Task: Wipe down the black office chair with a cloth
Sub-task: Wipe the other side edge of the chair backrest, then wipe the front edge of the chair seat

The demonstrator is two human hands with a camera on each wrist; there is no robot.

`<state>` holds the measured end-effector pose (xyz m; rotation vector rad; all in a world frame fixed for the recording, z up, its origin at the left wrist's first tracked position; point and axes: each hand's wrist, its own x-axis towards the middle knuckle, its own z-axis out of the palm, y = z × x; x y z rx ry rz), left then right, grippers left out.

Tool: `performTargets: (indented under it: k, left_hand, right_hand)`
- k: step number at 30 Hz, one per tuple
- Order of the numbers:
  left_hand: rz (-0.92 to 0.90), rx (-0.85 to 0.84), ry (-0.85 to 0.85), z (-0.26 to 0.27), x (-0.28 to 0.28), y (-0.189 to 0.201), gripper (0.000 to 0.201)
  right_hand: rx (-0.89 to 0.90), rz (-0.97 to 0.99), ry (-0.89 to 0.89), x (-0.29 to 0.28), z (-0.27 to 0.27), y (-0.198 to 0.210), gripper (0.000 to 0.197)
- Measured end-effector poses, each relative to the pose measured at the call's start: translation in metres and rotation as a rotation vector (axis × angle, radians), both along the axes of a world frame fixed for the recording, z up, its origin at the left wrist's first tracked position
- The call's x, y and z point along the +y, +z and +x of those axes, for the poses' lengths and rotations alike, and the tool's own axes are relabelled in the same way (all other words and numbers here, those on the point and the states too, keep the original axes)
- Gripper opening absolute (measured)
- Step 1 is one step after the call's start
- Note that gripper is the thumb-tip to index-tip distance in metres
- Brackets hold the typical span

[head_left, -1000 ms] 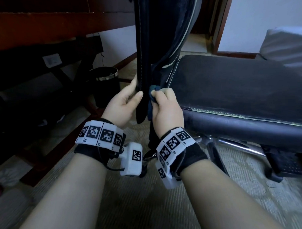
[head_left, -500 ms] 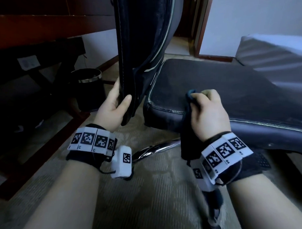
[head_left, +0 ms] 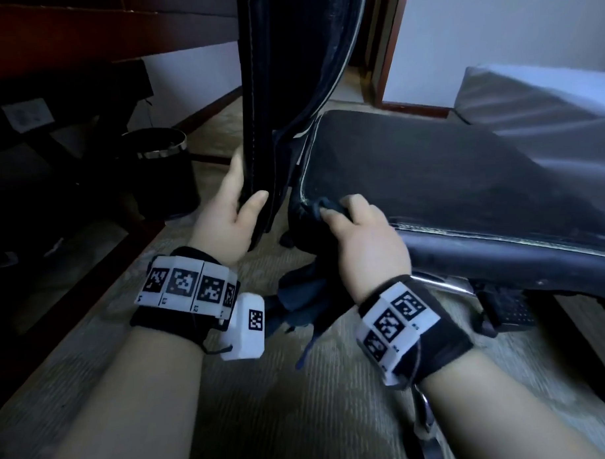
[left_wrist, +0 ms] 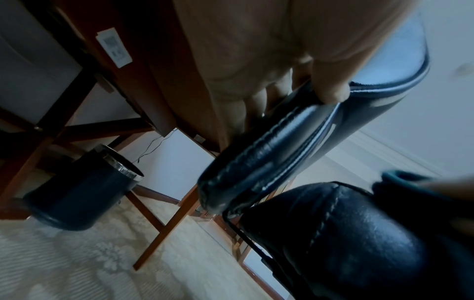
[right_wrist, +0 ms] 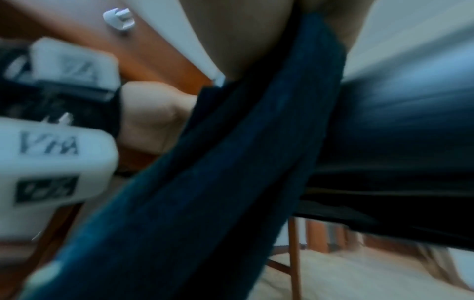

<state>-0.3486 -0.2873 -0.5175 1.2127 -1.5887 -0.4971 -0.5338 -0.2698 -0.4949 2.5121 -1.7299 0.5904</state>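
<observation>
While the left hand (head_left: 225, 218) pinches the backrest's lower edge (head_left: 258, 182) to steady the black office chair (head_left: 464, 175), the right hand (head_left: 363, 241), fingers curled round the dark cloth (head_left: 322, 208) at the seat's near-left corner, should press flat and sweep rightward along the stitched rim.

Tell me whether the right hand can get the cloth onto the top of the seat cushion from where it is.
Probably yes. The right hand grips the cloth at the seat cushion corner, and the cushion top beyond looks bare; the left hand holds the backrest aside.
</observation>
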Motion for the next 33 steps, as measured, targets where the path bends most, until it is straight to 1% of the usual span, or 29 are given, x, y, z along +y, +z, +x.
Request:
performTargets:
  k: [2,4,6,8,9,11,13,15,16,18,19,20,22,23,24,25,27,28,30,33]
  left_hand:
    - [0.007,-0.001,0.023,0.001,-0.002,-0.001,0.067]
    - [0.011,0.017,0.019,0.003,-0.002,-0.002,0.069]
    - [0.021,0.027,0.017,0.002,-0.002,-0.001,0.069]
    - [0.012,0.043,0.023,0.001,-0.001,-0.002,0.066]
    - [0.007,0.045,0.029,0.000,0.000,-0.002,0.066]
    - [0.007,0.033,0.041,-0.001,0.002,-0.001,0.064]
    - [0.020,-0.037,0.060,-0.003,0.005,0.004,0.062]
    - [0.032,-0.114,0.121,-0.008,0.007,0.010,0.062]
    - [0.037,-0.127,0.172,-0.012,0.008,0.012,0.063]
    - [0.039,-0.118,0.331,-0.025,0.012,0.018,0.065]
    - [0.003,-0.118,0.425,-0.034,0.016,0.020,0.066]
    - [-0.078,-0.143,0.512,-0.043,0.021,0.023,0.066]
    - [-0.300,-0.287,0.641,-0.065,0.030,0.027,0.063]
    - [-0.384,-0.352,0.652,-0.076,0.032,0.026,0.061]
    - [-0.424,-0.410,0.621,-0.088,0.033,0.024,0.060]
    - [-0.412,-0.456,0.544,-0.098,0.033,0.021,0.062]
    - [-0.285,-0.523,0.338,-0.111,0.029,0.003,0.066]
    - [-0.224,-0.562,0.262,-0.112,0.024,-0.010,0.067]
    - [-0.201,-0.639,0.190,-0.109,0.013,-0.031,0.063]
    - [-0.205,-0.674,0.183,-0.110,0.002,-0.043,0.060]
  right_hand:
    - [-0.018,0.056,-0.078,0.002,-0.016,0.003,0.037]
    - [-0.123,0.053,-0.109,0.002,-0.028,0.004,0.022]
    - [-0.146,-0.009,-0.112,-0.003,-0.029,0.003,0.023]
    - [-0.234,-0.055,-0.081,-0.006,-0.016,0.005,0.026]
    - [-0.227,-0.096,-0.023,-0.006,-0.008,0.004,0.027]
    - [-0.132,-0.151,0.048,-0.004,0.004,-0.003,0.029]
    - [-0.084,-0.145,0.011,-0.001,-0.005,-0.007,0.026]
    - [-0.061,-0.114,-0.063,0.001,-0.029,-0.007,0.024]
    - [-0.057,-0.096,-0.110,0.002,-0.043,-0.006,0.024]
    - [-0.074,-0.083,-0.168,0.005,-0.063,-0.002,0.023]
    - [-0.090,-0.085,-0.179,0.005,-0.066,-0.001,0.023]
    - [-0.116,-0.102,-0.167,0.006,-0.065,0.001,0.024]
    - [-0.187,-0.161,-0.100,0.005,-0.054,0.001,0.023]
    - [-0.212,-0.186,-0.066,0.005,-0.047,0.001,0.023]
    - [-0.217,-0.200,-0.044,0.004,-0.042,0.000,0.023]
    - [-0.210,-0.189,-0.043,0.004,-0.039,-0.002,0.023]
    - [-0.188,-0.143,-0.072,0.003,-0.045,-0.006,0.022]
    - [-0.170,-0.144,-0.090,0.003,-0.053,-0.007,0.022]
    - [-0.153,-0.157,-0.155,0.004,-0.075,-0.005,0.022]
    - [-0.162,-0.116,-0.311,0.004,-0.107,0.000,0.023]
